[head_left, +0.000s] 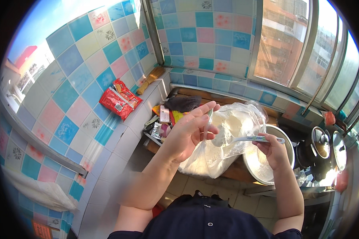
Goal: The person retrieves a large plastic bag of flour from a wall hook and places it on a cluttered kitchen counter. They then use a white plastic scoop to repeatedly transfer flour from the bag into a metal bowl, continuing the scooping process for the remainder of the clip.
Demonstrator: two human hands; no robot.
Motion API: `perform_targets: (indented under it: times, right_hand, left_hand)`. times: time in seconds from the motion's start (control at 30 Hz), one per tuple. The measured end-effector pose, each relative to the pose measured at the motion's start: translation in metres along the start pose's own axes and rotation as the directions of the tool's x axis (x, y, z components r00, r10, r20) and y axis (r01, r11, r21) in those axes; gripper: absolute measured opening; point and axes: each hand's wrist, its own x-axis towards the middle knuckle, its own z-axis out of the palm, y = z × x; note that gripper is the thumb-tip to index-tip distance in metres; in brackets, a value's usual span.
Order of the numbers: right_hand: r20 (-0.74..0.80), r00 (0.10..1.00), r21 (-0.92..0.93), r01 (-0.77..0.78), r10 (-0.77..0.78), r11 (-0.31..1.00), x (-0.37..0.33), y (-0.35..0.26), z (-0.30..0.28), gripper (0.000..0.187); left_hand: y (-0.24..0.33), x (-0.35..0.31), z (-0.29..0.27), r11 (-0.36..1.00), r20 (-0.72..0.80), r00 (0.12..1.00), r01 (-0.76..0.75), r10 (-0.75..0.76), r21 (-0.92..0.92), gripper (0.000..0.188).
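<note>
A large clear plastic bag (205,161) of white, flour-like powder stands open in front of me. My left hand (189,133) pinches the bag's rim between thumb and fingers, pulling the plastic upward. In my right hand (273,151) is a white spoon (249,138) with a blue-green pattern on its handle. It points left over the bag's mouth, its bowl end heaped with powder. Right of the bag, under my right hand, sits a pale round basin (288,139) with more of the white powder inside.
A red package (121,99) and a straw brush (150,79) lie on the tiled ledge at left. A dark cloth (183,104) and small packets crowd the bag's far left. Pots (320,139) with lids stand at right, below the windows (281,44).
</note>
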Motion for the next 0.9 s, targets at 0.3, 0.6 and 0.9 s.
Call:
perform_targets:
  times: [0.3, 0.6, 0.9]
  right_hand:
    - [-0.178, 0.981, 0.107, 0.104, -0.084, 0.989, -0.053, -0.063, -0.053, 0.026]
    - [-0.423, 0.877, 0.018, 0.261, -0.229, 0.965, -0.102, -0.079, -0.129, 0.025]
    - [0.316, 0.78, -0.888, 0.444, -0.54, 0.122, -0.064, 0.034, -0.139, 0.025]
  left_hand:
    - [-0.011, 0.022, 0.012, 0.999, 0.056, 0.998, 0.012, -0.009, -0.049, 0.055]
    - [-0.014, 0.018, 0.007, 0.993, 0.062, 0.995, -0.077, 0.082, -0.086, 0.059]
    - [-0.024, 0.014, 0.016, 0.99, 0.021, 0.993, -0.111, 0.113, -0.083, 0.064]
